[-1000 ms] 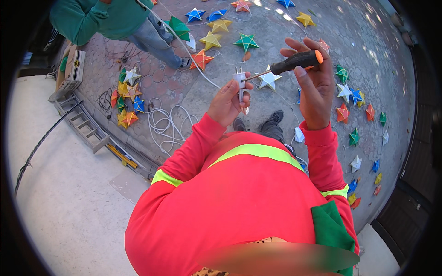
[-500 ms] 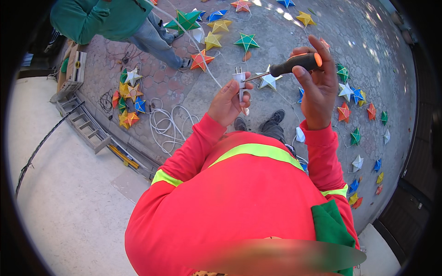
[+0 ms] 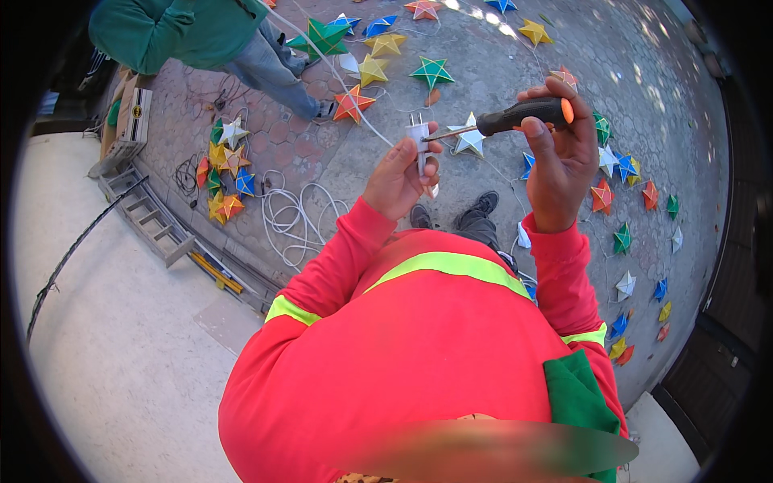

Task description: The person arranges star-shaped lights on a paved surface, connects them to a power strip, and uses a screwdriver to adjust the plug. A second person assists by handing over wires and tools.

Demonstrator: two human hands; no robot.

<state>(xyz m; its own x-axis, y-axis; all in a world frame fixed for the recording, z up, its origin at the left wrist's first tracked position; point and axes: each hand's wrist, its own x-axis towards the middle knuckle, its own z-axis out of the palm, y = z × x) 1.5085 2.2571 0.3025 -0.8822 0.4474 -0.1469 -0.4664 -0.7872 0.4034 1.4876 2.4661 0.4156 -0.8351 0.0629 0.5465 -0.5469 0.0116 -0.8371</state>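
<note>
Pinched in my left hand [image 3: 396, 177] is a white electrical plug [image 3: 417, 135], its two prongs pointing away from me. My right hand [image 3: 561, 165] has its fingers curled round the black and orange handle of a screwdriver [image 3: 522, 115]. The screwdriver's thin shaft runs left, and its tip meets the side of the plug. I cannot make out the screw itself. A white cable [image 3: 354, 88] passes from the upper edge down behind my left hand.
Star lanterns [image 3: 432, 72] in several colours lie across the paved ground, with a cluster [image 3: 233, 161] at left. White cord [image 3: 294, 217] is coiled nearby. A ladder [image 3: 153, 217] lies along the pale wall. A person in a green top [image 3: 193, 36] stands at far left.
My right fingers have closed further round the screwdriver handle, and the handle has shifted slightly right and turned. The plug in my left hand stays almost still.
</note>
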